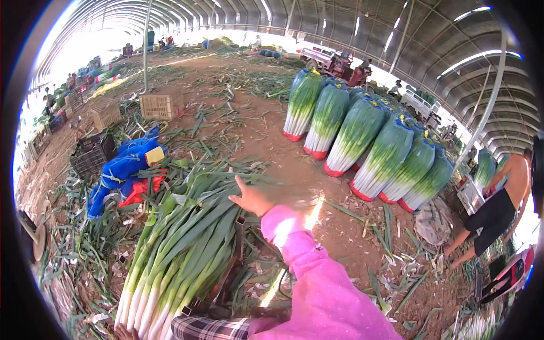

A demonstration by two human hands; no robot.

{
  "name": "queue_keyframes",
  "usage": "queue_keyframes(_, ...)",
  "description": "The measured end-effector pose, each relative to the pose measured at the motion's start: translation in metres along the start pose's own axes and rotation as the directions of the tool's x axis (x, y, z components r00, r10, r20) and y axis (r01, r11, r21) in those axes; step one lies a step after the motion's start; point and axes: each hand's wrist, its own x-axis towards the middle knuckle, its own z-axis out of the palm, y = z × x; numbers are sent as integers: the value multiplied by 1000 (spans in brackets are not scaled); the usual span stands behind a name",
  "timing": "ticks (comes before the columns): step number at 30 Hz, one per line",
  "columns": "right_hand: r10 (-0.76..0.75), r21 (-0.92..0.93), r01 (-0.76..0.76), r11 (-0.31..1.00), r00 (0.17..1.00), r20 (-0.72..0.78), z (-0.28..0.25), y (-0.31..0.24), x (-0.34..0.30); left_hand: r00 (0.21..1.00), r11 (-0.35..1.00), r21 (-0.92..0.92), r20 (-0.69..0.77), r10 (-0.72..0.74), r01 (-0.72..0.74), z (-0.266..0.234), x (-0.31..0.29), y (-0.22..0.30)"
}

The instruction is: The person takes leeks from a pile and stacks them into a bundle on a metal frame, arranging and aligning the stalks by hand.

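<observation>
The head view showed, as its largest item, a group of wrapped leek bundles [356, 134] standing on the soil at right. Next came the loose leeks [178, 249], heaped just before the person, white ends nearest. Blue sacks [126, 164] lay beyond them, leftward. The right hand [252, 199] was spread beside the leaves, thumb and fingers apart, gripping nothing visible. The left hand [126, 333] sat at the white ends, mostly cut off; its grip could not be told.

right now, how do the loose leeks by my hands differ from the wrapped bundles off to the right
The loose leeks lie spread out; the wrapped bundles stand on end. The loose leeks are unwrapped; the wrapped bundles are packed tight, red at the foot. Both run from white to green.
</observation>
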Motion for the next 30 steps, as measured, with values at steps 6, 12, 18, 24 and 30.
queue_keyframes(6, -31, -274, 82, 958, 982, 186, 6, 0, 48, 997, 999, -18, -74, 32, -33, -23, -8, 20)
queue_keyframes(12, 178, -473, -131, 871, 983, 55, 19, 11, 73, 949, 981, -10, -254, 185, -194, 63, 76, -4)
queue_keyframes(18, -409, -373, 321, 870, 894, -185, 9, -143, 35, 858, 869, -298, -457, 233, -395, 49, 20, -13)
queue_keyframes(24, -846, 90, 845, 528, 514, 141, 111, -262, -45, 946, 817, -533, -321, 45, -220, 20, 8, 13)
queue_keyframes(30, -685, 35, 892, 450, 320, 654, 167, -311, -103, 981, 738, -663, -193, -1, -129, 3, -21, 12)
